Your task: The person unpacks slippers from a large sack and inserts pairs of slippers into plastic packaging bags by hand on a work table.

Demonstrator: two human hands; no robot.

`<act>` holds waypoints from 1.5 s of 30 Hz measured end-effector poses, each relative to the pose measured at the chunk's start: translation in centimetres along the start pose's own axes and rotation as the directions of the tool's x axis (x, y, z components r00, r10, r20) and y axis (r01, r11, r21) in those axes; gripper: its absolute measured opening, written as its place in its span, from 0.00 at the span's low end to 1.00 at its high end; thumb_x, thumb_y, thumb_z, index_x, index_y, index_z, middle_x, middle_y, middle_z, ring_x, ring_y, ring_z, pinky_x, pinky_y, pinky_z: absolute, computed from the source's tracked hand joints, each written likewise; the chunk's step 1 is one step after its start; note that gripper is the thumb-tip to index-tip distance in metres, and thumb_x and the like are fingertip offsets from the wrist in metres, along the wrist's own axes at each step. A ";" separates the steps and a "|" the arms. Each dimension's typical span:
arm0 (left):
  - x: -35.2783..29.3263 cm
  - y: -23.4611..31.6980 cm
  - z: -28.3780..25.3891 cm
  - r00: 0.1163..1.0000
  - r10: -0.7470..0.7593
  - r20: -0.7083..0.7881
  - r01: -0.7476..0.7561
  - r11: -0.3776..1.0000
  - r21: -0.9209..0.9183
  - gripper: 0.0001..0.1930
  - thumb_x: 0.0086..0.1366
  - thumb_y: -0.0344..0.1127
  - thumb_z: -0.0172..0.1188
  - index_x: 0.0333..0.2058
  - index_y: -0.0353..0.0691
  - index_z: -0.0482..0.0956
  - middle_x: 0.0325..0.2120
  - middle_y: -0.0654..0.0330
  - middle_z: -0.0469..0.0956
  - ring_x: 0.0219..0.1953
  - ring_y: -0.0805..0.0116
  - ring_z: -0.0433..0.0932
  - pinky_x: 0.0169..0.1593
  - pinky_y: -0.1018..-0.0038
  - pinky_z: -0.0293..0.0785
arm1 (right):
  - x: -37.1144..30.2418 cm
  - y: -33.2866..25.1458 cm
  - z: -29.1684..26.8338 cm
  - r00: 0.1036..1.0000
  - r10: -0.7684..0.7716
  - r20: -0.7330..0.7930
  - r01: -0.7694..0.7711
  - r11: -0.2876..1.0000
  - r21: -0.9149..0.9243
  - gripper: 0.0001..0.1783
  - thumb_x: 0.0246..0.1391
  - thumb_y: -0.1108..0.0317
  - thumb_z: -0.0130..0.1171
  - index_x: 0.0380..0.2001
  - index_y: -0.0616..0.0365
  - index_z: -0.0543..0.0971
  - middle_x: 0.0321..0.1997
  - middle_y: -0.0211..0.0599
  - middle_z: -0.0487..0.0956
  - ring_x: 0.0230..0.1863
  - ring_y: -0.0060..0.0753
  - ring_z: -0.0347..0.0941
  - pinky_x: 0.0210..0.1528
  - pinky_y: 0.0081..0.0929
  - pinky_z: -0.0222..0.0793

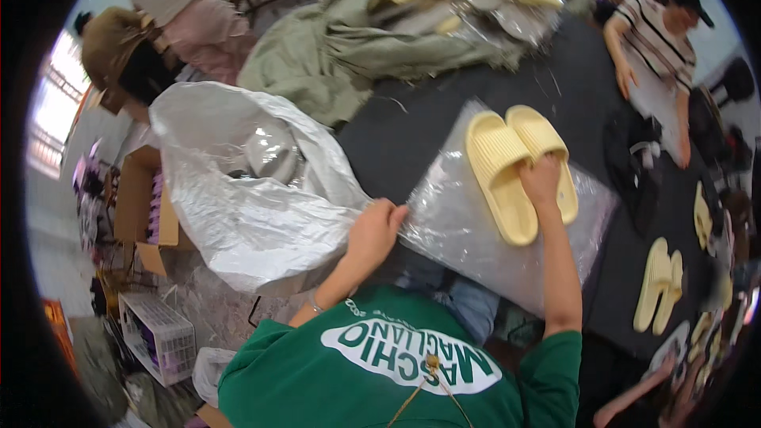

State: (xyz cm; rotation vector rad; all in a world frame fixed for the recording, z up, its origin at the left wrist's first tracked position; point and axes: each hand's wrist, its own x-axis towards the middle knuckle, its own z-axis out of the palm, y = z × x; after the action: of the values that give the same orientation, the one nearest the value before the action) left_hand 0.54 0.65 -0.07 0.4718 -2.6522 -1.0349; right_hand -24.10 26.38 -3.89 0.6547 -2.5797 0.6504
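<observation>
A pair of pale yellow slippers (499,158) with ribbed straps lies side by side over a stack of clear plastic bags (444,206). My right hand (542,178) grips them, its fingers tucked in at the inner edges of the straps; the fingertips are hidden. At the left corner of the bags, my left hand (379,230) is closed, thumb and fingers pinching the edge of the plastic. Right beside that hand is the rim of a large white woven sack (261,246), with grey plastic-wrapped footwear (272,154) inside.
A green sack (317,63) spills wrapped slippers at the back of the dark table (396,135). More yellow slippers (658,285) lie at right, near another person's hand (626,412). A person in a striped top (662,40) stands across. At left are a cardboard box (139,198) and white basket (162,337).
</observation>
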 end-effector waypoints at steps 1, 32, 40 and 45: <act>0.5 0.3 -0.1 1.000 0.008 -0.004 -0.008 0.999 -0.048 0.14 0.62 0.42 0.57 0.27 0.36 0.72 0.27 0.48 0.74 0.30 0.49 0.75 0.32 0.60 0.68 | 0.2 -0.1 0.1 0.999 0.025 0.041 -0.024 1.000 -0.017 0.24 0.44 0.58 0.61 0.42 0.63 0.76 0.45 0.51 0.76 0.49 0.54 0.68 0.53 0.47 0.61; 6.5 3.9 9.2 0.896 0.412 0.169 -0.445 0.815 0.372 0.30 0.66 0.50 0.46 0.62 0.38 0.60 0.64 0.53 0.57 0.67 0.58 0.53 0.66 0.56 0.48 | -0.4 1.2 -3.6 0.967 0.232 0.103 -0.206 0.954 -0.218 0.20 0.47 0.54 0.61 0.32 0.64 0.80 0.37 0.45 0.78 0.45 0.45 0.71 0.52 0.41 0.62; 6.5 3.9 9.7 0.875 0.464 0.139 -0.480 0.794 0.373 0.30 0.66 0.50 0.46 0.61 0.38 0.61 0.64 0.53 0.57 0.66 0.57 0.55 0.65 0.55 0.50 | -0.9 5.1 -8.3 0.940 0.319 -0.123 -0.341 0.891 -0.301 0.15 0.46 0.61 0.59 0.30 0.65 0.79 0.37 0.50 0.78 0.46 0.48 0.71 0.49 0.42 0.64; 6.1 3.7 9.4 0.884 0.447 0.139 -0.465 0.805 0.368 0.30 0.65 0.49 0.49 0.61 0.38 0.62 0.64 0.54 0.57 0.67 0.57 0.54 0.65 0.55 0.50 | -3.0 -3.5 -10.6 0.982 0.185 0.042 -0.182 0.982 -0.059 0.13 0.41 0.65 0.60 0.27 0.65 0.79 0.34 0.47 0.78 0.42 0.49 0.70 0.50 0.43 0.62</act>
State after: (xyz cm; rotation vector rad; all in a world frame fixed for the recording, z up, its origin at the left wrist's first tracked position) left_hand -9.04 6.56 -3.47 -0.1356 -2.8056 -0.3698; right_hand -17.05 30.24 4.46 0.4226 -2.7142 0.6249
